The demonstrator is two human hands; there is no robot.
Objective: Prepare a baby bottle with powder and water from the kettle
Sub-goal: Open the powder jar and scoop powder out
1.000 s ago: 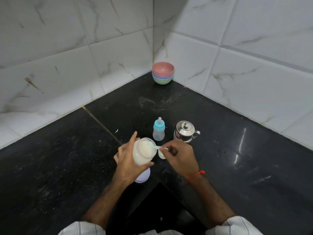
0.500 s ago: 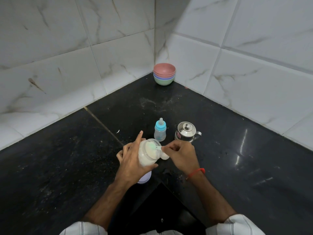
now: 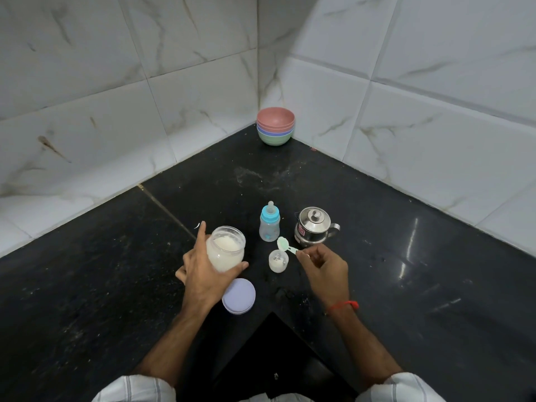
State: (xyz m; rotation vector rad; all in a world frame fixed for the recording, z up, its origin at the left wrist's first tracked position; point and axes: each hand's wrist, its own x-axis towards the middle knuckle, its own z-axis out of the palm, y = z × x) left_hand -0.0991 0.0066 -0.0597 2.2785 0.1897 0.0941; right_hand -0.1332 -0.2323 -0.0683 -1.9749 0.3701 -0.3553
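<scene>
Head view: left hand [image 3: 203, 271] fingers wrap the open clear jar of white powder [image 3: 225, 248] to steady it; right hand [image 3: 323, 266] fingers pinch a pale green plastic scoop [image 3: 285, 245] over the small white cup [image 3: 278, 260] — likely for dosing. Blue-capped baby bottle [image 3: 269, 224] and steel kettle [image 3: 314, 226] wait just beyond on the black desk [image 3: 101, 285].
</scene>
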